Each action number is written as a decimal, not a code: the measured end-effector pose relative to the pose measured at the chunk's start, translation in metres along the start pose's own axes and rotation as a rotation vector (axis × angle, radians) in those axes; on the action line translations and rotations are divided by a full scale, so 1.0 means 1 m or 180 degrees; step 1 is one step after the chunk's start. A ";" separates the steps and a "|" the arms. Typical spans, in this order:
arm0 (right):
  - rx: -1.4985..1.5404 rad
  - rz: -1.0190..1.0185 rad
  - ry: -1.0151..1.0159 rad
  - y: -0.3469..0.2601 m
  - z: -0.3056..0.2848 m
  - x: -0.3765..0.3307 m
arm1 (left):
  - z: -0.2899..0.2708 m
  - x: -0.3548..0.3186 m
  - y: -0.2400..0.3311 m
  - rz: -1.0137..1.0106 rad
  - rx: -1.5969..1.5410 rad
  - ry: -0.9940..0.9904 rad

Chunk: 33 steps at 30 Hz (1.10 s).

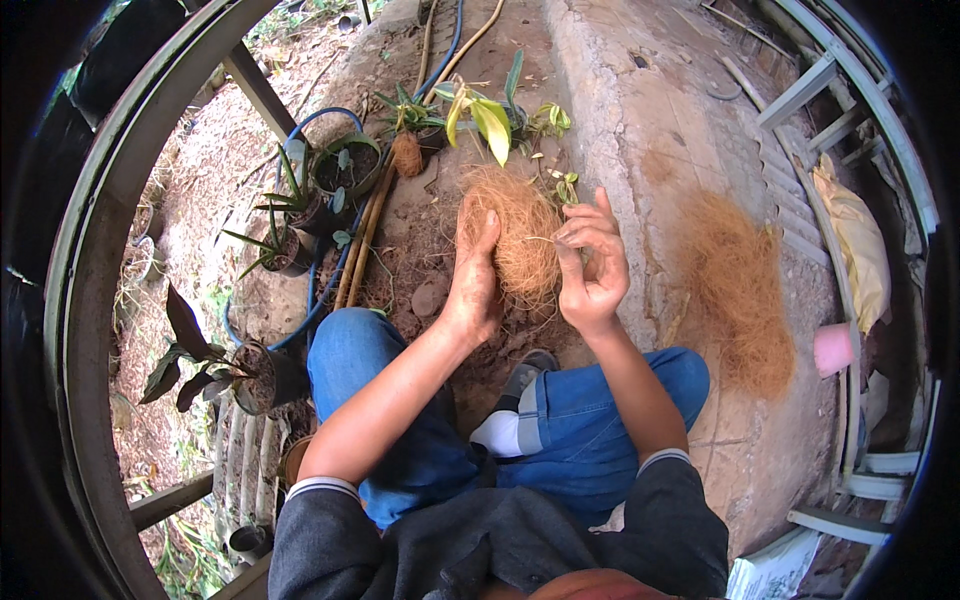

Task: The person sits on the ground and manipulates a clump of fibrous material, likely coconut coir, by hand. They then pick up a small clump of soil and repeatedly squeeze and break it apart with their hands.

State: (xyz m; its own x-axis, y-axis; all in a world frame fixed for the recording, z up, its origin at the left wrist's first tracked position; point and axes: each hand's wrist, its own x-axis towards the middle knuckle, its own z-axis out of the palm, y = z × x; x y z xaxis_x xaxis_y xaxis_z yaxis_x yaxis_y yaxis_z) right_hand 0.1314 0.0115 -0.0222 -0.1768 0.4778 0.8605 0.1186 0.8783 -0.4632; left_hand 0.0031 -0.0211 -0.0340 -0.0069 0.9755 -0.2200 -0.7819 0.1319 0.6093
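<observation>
My left hand (pixel 474 275) cups a round clump of brown coconut fibre (pixel 520 235) from its left side. My right hand (pixel 592 262) is at the clump's right edge, fingers curled, pinching a thin strand that runs from the fibre. Both hands are raised above my knees in blue jeans (pixel 590 430). A small green plant cutting (pixel 565 187) lies just beyond the clump.
A loose pile of coconut fibre (pixel 738 285) lies on the concrete slab (pixel 660 110) at right. Potted plants (pixel 345 165) and a blue hose (pixel 300 320) are at left, another dark-leaved pot (pixel 255 375) nearer. A pink cup (pixel 832 348) and metal frame are far right.
</observation>
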 end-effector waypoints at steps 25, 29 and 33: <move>0.1259 0.1320 0.1086 0.008 0.006 0.002 | 0.017 -0.011 -0.012 0.0539 0.0803 -0.0182; 0.0156 0.0883 -0.0527 -0.003 -0.020 0.022 | 0.010 -0.010 -0.010 0.0443 0.0880 -0.0274; -0.0344 0.0548 -0.0719 -0.006 -0.019 0.022 | 0.013 -0.020 -0.008 0.0072 0.0719 -0.0074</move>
State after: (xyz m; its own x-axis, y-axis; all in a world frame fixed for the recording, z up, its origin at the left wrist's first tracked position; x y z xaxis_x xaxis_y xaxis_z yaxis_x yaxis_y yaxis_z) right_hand 0.1452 0.0167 0.0033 -0.3564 0.6226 0.6967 0.2669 0.7824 -0.5626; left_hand 0.0178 -0.0389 -0.0247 -0.0065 0.9821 -0.1884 -0.6222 0.1435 0.7696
